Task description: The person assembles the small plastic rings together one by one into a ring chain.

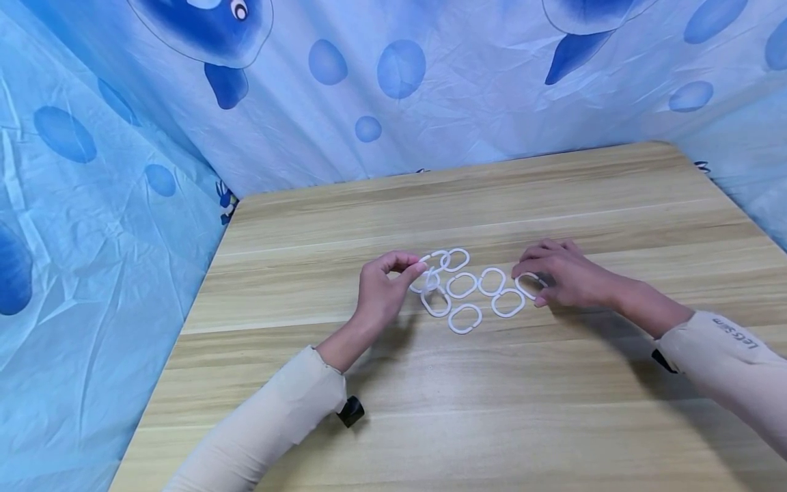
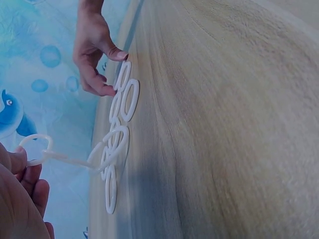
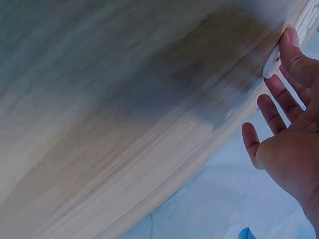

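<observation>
My left hand pinches a white plastic shower-curtain ring between thumb and fingertips, raised above the table. A second ring hangs linked from it, slanting towards other overlapping rings. On the right, my right hand holds a flat-lying curtain ring across its sides, thumb at the near edge and a fingertip at the far one. Its other fingers are spread apart in the right wrist view. Between the hands lie several loose rings, among them a front ring. Which of the overlapping rings are linked is hard to tell.
The rings lie on a wood-grain table. Behind it and at the left hangs a blue curtain with dolphins and bubbles. A black device sits under the left sleeve's cuff.
</observation>
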A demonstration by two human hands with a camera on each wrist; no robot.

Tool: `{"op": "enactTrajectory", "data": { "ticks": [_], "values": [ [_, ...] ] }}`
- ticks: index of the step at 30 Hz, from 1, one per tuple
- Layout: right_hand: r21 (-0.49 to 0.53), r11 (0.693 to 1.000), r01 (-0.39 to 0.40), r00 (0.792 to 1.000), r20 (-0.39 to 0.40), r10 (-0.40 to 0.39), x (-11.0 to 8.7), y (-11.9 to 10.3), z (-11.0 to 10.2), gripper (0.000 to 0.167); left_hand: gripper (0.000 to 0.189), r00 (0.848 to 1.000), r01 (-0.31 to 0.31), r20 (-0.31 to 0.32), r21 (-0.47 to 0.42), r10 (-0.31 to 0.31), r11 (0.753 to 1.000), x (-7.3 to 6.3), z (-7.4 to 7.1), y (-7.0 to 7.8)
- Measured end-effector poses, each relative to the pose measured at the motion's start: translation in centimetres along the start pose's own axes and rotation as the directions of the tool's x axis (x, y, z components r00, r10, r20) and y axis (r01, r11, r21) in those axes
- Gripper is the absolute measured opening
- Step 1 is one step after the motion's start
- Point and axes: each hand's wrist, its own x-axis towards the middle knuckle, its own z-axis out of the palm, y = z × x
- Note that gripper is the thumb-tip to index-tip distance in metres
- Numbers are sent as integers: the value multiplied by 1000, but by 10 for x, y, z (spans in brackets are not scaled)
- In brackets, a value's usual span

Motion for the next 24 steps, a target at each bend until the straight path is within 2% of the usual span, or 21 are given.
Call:
{"op": "enactTrajectory", "data": {
  "ticks": [6,16,24],
  "values": [
    [9,1000,7,1000,-26,-7,-2,1,2,52,11,1000,-7,0,-14,7,1000,0,1,-1],
    [-21,1000,-22,1000,12,22,-2,-1,2,44,12,1000,-12,-1,-16,12,1000,0,2,-1],
    [-29,1000,-3,1000,-11,2,-5,-3,1,44,11,1000,-9,4,-12,9,1000,-1,3,-1]
  ]
}}
